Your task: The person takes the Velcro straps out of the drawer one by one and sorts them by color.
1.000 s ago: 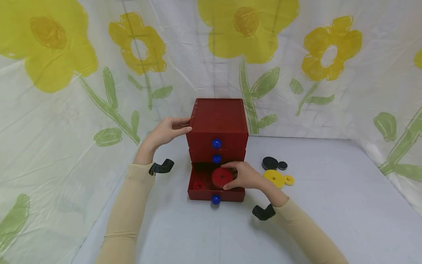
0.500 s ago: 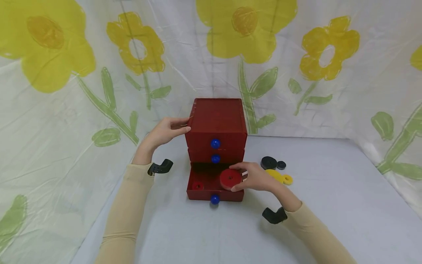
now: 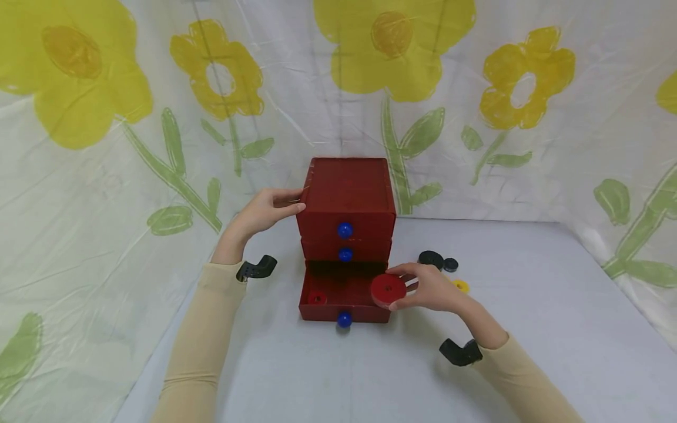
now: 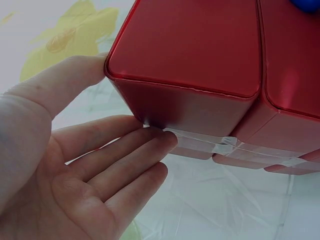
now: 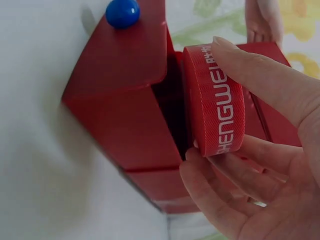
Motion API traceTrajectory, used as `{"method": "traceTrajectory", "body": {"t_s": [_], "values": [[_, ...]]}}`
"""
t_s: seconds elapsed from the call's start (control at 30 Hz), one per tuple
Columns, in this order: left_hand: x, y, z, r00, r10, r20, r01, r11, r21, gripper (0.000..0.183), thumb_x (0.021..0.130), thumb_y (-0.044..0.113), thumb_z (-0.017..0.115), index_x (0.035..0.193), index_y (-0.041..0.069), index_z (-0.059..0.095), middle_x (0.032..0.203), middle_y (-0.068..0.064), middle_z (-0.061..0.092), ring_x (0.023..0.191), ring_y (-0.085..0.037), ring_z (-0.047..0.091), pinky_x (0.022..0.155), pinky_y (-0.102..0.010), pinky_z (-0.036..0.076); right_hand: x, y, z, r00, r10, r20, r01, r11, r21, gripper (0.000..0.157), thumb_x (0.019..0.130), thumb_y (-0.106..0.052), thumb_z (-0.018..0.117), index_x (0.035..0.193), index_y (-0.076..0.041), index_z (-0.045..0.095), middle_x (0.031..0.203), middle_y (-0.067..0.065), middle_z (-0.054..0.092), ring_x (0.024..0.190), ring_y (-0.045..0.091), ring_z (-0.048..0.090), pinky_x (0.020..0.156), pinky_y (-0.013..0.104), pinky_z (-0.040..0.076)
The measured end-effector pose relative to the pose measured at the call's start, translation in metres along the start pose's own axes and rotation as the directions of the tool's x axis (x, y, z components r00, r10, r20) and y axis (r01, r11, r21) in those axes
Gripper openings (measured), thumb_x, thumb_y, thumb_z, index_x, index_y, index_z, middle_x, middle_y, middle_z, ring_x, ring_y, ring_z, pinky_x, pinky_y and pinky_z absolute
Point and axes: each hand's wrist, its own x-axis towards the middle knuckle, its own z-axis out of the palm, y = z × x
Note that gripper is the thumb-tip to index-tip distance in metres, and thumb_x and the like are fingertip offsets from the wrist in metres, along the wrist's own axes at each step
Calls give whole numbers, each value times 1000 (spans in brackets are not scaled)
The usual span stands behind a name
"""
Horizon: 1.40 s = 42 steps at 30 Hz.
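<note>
My right hand (image 3: 435,288) pinches a thick red ribbon roll (image 3: 388,289) between thumb and fingers, over the right front corner of the pulled-out bottom drawer (image 3: 322,313). White lettering runs along the woven outer band of the ribbon roll (image 5: 217,100) in the right wrist view. A small red ring-shaped roll (image 3: 317,298) lies inside the drawer at its front left. At the left side of the red drawer cabinet (image 3: 349,185), my left hand (image 3: 260,212) rests its extended thumb and fingertips. In the left wrist view the left hand's palm (image 4: 80,195) shows nothing held.
Right of the cabinet lie a large black disc (image 3: 431,259), a small black disc (image 3: 451,265) and a small yellow ring (image 3: 461,285). Each drawer has a blue knob (image 3: 345,320). A flower-printed sheet (image 3: 296,88) hangs behind the white table (image 3: 296,376).
My right hand has lifted the red ribbon roll from within the drawer and carried it rightward to the drawer's corner, covering the large yellow disc. The left hand has stayed on the cabinet.
</note>
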Motion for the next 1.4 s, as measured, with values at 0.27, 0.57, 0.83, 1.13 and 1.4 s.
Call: {"method": "traceTrajectory", "body": {"t_s": [0.27, 0.57, 0.83, 1.13, 1.4], "values": [[2, -2, -1, 1000, -9, 6, 9, 1000, -4, 56, 91, 36, 62, 140, 11, 49, 139, -9, 52, 127, -25, 50, 105, -47, 40, -11, 10, -6, 999, 35, -18, -34, 999, 28, 66, 67, -37, 85, 123, -13, 59, 115, 4, 62, 103, 23, 59, 72, 24, 56], [-1, -1, -1, 1000, 7, 7, -7, 1000, 15, 57, 90, 39, 63, 139, 12, 49, 137, -8, 54, 125, -24, 52, 103, -46, 43, -19, 24, -10, 998, 54, -27, -54, 998, 27, 64, 68, -36, 85, 122, -13, 59, 114, 5, 62, 103, 23, 58, 71, 23, 55], [0, -2, 0, 1000, 20, 4, -20, 1000, 19, 57, 91, 37, 63, 139, 10, 49, 137, -10, 54, 125, -26, 53, 103, -47, 43, -27, 36, -16, 996, 81, -32, -80, 996, 31, 64, 68, -35, 84, 122, -11, 58, 114, 6, 62, 103, 25, 57, 72, 24, 55], [0, -1, 0, 1000, 22, -1, -22, 1000, 19, 56, 90, 36, 63, 138, 10, 50, 136, -9, 55, 123, -24, 54, 102, -45, 44, -40, 55, -20, 995, 94, -15, -93, 994, 51, 63, 70, -31, 84, 122, -11, 57, 114, 8, 61, 105, 26, 57, 73, 22, 54], [0, 0, 1, 1000, 22, 0, -22, 1000, 19, 57, 90, 37, 63, 139, 11, 50, 136, -8, 55, 124, -24, 53, 102, -45, 44, -51, 61, -23, 994, 102, 28, -104, 992, 65, 62, 69, -28, 85, 121, -9, 57, 117, 11, 60, 105, 28, 56, 74, 22, 55]]}}
